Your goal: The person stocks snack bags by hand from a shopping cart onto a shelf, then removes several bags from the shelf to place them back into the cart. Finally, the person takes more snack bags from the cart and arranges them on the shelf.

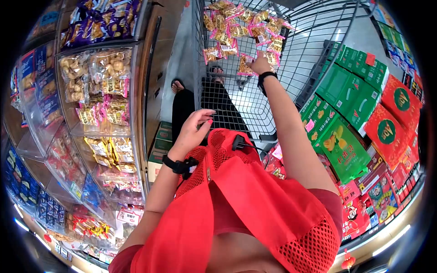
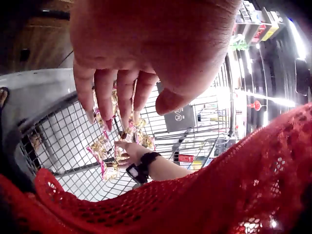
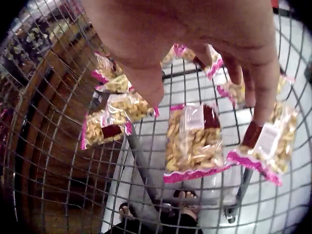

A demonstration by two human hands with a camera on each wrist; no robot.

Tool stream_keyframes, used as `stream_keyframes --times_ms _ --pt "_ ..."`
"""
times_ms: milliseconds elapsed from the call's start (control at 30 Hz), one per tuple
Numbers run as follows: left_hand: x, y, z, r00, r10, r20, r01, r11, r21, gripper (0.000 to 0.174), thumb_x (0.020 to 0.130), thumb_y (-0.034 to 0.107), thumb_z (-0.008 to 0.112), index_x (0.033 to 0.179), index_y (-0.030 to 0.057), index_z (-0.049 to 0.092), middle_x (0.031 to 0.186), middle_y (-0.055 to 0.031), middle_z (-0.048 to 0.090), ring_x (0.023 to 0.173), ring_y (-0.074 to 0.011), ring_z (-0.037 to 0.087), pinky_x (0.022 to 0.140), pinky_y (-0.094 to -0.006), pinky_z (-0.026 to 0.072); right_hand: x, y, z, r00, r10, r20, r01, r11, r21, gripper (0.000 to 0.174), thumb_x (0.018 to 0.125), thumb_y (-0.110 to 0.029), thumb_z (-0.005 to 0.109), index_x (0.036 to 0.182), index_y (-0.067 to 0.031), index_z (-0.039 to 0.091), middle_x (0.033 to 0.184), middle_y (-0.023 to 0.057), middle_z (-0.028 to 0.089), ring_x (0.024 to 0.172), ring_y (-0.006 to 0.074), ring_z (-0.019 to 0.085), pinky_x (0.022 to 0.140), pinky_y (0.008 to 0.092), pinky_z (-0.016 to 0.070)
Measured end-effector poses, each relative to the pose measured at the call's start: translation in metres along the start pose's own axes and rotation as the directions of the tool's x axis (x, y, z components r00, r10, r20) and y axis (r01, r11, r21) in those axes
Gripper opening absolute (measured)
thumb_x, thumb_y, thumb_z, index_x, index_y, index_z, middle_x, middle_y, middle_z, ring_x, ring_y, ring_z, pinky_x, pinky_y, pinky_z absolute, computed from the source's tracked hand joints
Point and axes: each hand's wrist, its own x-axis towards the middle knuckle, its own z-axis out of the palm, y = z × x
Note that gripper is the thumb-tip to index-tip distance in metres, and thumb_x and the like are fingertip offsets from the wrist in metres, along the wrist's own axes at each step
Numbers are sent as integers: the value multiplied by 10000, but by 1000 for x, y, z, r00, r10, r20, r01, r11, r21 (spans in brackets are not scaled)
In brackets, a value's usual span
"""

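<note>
Small clear packets with pink edges (image 1: pixel 225 32) lie in a grey wire cart. Over the nearer ones my right hand (image 1: pixel 261 64) reaches down. In the right wrist view its fingers are spread, with a fingertip at a packet on the right (image 3: pixel 274 141); another packet (image 3: pixel 194 141) lies below the gap between thumb and fingers. Whether the fingertip presses on it cannot be told. My left hand (image 1: pixel 195 129) hangs empty near the cart's near side, in front of the red vest; the left wrist view shows this hand (image 2: pixel 151 53) with its fingers loosely extended.
Shelves with clear bins of bagged snacks (image 1: pixel 109 68) stand on the left. Green cartons (image 1: pixel 348 91) and red boxes (image 1: pixel 393 102) are stacked to the right of the cart (image 1: pixel 236 107). A sandaled foot (image 1: pixel 177 85) is on the floor beside the cart.
</note>
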Motion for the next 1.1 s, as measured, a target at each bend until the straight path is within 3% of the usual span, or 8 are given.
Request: stream_keyframes --times_ms 167,300,433,533,667,833,967,1100 --pt "5 -1 19 998 -58 -17 58 997 48 324 900 59 568 1223 31 563 1169 -143 583 1041 -222 615 930 -331 476 -9 -31 37 999 20 -50 -17 999 43 572 755 -235 735 1256 -70 514 1441 317 297 1201 456 496 993 459 454" --pt "9 -7 14 994 -98 -40 100 994 50 307 936 55 546 1239 9 530 1211 -105 604 1097 -199 597 946 -320 469 0 14 88 980 -37 -196 81 973 217 293 754 -181 689 998 -20 666 877 236 672 916 380 646 831 428 515" --pt "20 -12 11 983 -170 -72 162 981 -109 271 938 30 529 1207 -3 544 1192 -97 619 1067 -175 608 929 -305 478 -23 31 90 934 -123 -337 202 956 212 545 729 -271 778 1131 25 561 942 223 669 812 360 662 725 430 528" --pt "25 -7 13 976 -179 -123 165 980 -115 247 934 18 525 1178 -6 563 1166 -98 632 1039 -174 622 907 -292 485 -11 22 106 993 103 60 -118 819 561 590 725 -353 786 1106 39 564 1084 282 631 1018 427 606 886 444 482" --pt "27 -6 16 969 -199 -148 191 979 -63 239 927 2 525 1161 -9 575 1163 -90 637 1025 -167 629 883 -293 503 0 -15 100 968 250 -23 -210 856 473 602 698 -387 808 1036 64 598 1010 284 655 989 421 628 846 434 508" --pt "32 -1 18 946 -292 -143 265 947 -183 256 961 63 499 1207 21 555 1187 -85 631 1052 -191 629 879 -303 506 -40 -66 50 941 130 -312 93 788 609 287 721 -168 762 866 1 580 966 218 629 916 401 588 811 450 469" --pt "45 35 18 928 -366 69 307 647 -698 542 998 470 399 1307 31 470 1292 -126 559 1186 -252 553 984 -419 457 -125 -80 -41 484 -536 -692 839 510 191 213 684 -52 703 804 -67 528 1034 119 585 913 334 538 824 427 441" --pt "67 24 20 971 -51 233 237 334 -912 758 952 627 348 1429 38 353 1400 -138 473 1270 -265 490 1062 -441 401 -183 -76 -96 4 -825 -565 997 43 -57 191 693 -113 678 853 -129 575 1168 85 593 946 278 563 757 382 494"
